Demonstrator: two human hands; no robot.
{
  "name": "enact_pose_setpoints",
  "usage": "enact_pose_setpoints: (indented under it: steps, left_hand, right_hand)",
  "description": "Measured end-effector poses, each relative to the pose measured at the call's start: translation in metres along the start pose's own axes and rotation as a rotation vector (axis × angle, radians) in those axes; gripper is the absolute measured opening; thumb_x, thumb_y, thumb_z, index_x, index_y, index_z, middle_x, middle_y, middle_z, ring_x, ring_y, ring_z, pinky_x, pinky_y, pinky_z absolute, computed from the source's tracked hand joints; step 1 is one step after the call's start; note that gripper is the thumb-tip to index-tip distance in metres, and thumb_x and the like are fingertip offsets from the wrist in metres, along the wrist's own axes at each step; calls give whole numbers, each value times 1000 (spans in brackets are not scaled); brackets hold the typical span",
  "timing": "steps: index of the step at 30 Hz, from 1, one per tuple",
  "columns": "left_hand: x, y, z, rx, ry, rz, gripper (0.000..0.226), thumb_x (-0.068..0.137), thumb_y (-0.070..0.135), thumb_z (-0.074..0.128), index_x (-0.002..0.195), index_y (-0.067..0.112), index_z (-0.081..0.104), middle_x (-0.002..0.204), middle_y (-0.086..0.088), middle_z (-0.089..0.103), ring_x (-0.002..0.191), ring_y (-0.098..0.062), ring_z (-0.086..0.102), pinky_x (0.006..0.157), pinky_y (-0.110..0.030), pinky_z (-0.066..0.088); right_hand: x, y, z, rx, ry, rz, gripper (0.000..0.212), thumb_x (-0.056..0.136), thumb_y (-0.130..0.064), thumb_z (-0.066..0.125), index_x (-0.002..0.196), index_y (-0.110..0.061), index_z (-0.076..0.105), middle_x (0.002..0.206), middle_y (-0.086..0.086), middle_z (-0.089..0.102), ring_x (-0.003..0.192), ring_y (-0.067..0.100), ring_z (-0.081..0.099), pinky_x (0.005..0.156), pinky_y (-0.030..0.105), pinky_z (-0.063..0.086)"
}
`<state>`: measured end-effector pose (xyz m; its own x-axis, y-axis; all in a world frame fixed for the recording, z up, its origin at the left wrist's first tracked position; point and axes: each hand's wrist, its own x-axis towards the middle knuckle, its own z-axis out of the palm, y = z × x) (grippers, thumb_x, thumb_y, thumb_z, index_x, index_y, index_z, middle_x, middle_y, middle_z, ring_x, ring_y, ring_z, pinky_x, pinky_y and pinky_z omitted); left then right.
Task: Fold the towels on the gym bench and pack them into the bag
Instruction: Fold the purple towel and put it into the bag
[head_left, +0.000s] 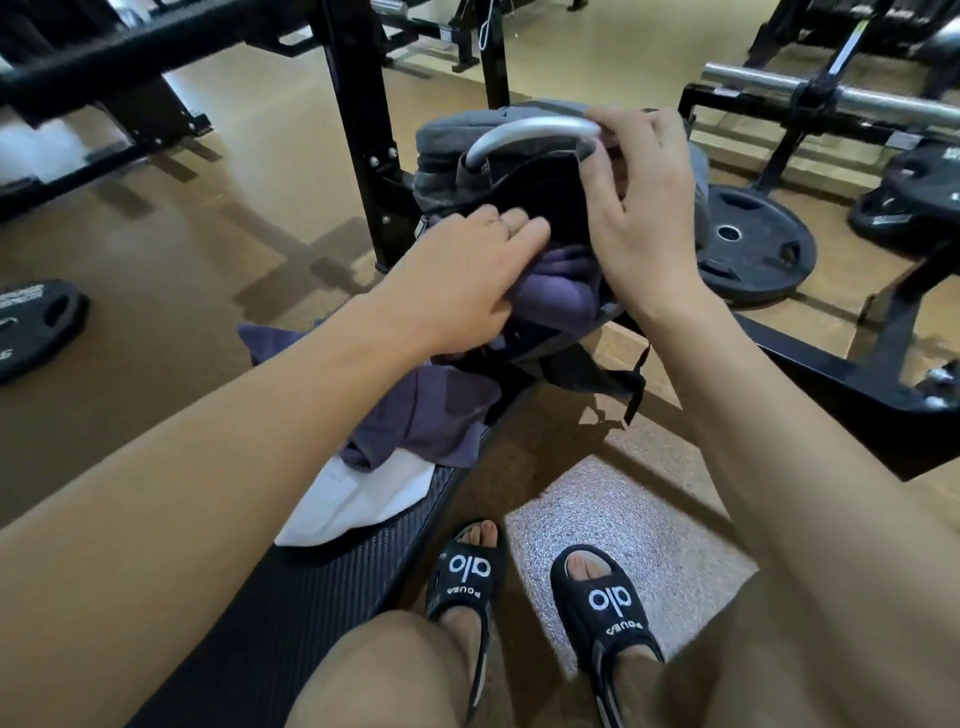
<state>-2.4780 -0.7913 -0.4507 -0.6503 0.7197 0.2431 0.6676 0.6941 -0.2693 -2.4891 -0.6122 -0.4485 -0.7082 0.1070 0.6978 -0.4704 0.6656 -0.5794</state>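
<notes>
A folded purple towel (558, 291) is sitting half inside the mouth of the grey backpack (519, 171) at the far end of the gym bench (322, 587). The left hand (467, 275) is pressing it in with fairly straight fingers. The right hand (631, 208) is pinching the bag's upper edge, holding the opening wide. A second purple towel (431, 421) and a white towel (353, 499) are lying unfolded on the bench.

Risk: the bag is overhanging the bench end and could slip off under the push. The bag's interior is dark and unreadable.
</notes>
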Motion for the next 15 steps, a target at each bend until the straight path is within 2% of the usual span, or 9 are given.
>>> enact_pose_setpoints:
  steps: [2, 5, 7, 9, 12, 14, 15]
  left_hand:
    - [6, -2, 13, 114, 38, -38, 49, 73, 10, 62, 115, 12, 38, 113, -17, 58, 93, -37, 57, 64, -43, 43]
    - [10, 6, 47, 200, -15, -84, 41, 84, 8, 55, 124, 10, 51, 127, -20, 60, 101, -37, 62, 66, -42, 50]
    - [18, 11, 61, 203, -33, -78, 38, 89, 14, 41, 121, 13, 62, 127, -16, 63, 102, -35, 64, 71, -42, 52]
    - [26, 13, 75, 222, -66, -19, 39, 88, 18, 37, 110, 16, 69, 118, -12, 68, 98, -32, 66, 75, -40, 53]
    - [36, 17, 96, 219, -127, -18, 31, 84, 21, 50, 100, 18, 76, 108, -8, 73, 94, -31, 69, 75, -37, 56]
    - [38, 19, 106, 215, -188, -115, 30, 89, 21, 60, 116, 18, 72, 118, -8, 70, 106, -31, 67, 81, -36, 54]
    - [38, 20, 113, 210, -241, -168, 36, 97, 19, 55, 131, 15, 63, 132, -10, 63, 120, -33, 59, 90, -39, 50]
  right_hand:
    - [0, -1, 2, 30, 31, 8, 27, 102, -26, 50, 119, -12, 66, 105, 1, 49, 96, 15, 58, 88, 23, 50]
    - [1, 1, 4, 83, 79, 46, 26, 101, -31, 52, 113, -14, 68, 99, 2, 52, 87, 20, 62, 78, 39, 57]
    - [2, 1, 4, 91, 90, 63, 25, 101, -31, 54, 111, -13, 68, 96, 3, 54, 83, 19, 63, 74, 37, 59]
    - [2, 2, 3, 119, 83, 67, 24, 102, -29, 55, 110, -11, 68, 97, 6, 56, 81, 15, 65, 71, 31, 59]
    - [2, 3, 2, 133, 72, 68, 23, 102, -28, 56, 109, -10, 68, 98, 8, 58, 77, 10, 66, 69, 26, 59]
    - [3, 4, 3, 133, 71, 70, 22, 102, -27, 56, 108, -10, 68, 97, 8, 58, 75, 9, 67, 69, 27, 59]
    - [3, 4, 4, 136, 67, 69, 22, 102, -27, 57, 108, -10, 68, 97, 8, 58, 75, 9, 66, 69, 26, 59]
